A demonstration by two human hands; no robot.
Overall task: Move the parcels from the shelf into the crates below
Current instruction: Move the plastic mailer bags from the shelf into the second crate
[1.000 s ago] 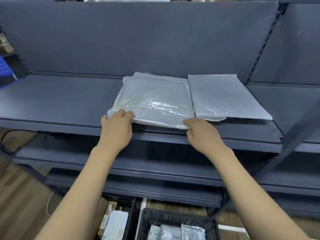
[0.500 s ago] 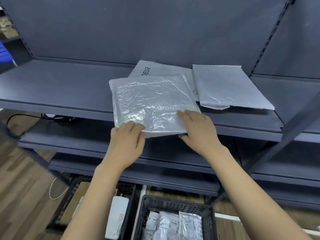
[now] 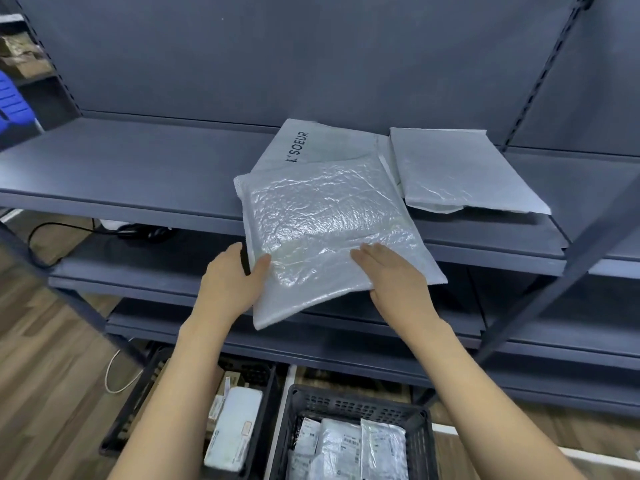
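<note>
A crinkled clear-plastic parcel (image 3: 329, 223) hangs half off the front edge of the grey shelf (image 3: 138, 174). My left hand (image 3: 232, 285) grips its near left corner, thumb on top. On its near right part lies my right hand (image 3: 394, 275), fingers flat on top and thumb under the edge. A grey mailer printed "SOEUR" (image 3: 311, 143) lies on the shelf behind it, partly covered. Another pale mailer (image 3: 457, 168) lies to the right. Below stand two dark crates: a left crate (image 3: 256, 375) and a right crate (image 3: 349, 400), both holding parcels.
Lower shelves (image 3: 346, 341) jut out between the parcel and the crates. A slanted shelf post (image 3: 571, 261) crosses at the right. A cable (image 3: 45, 233) lies under the shelf at left. Wooden floor (image 3: 45, 358) shows at the lower left.
Both hands have pulled the clear parcel forward off the stack and past the shelf edge, baring the "SOEUR" mailer underneath. The view has tilted down, showing more of the crates.
</note>
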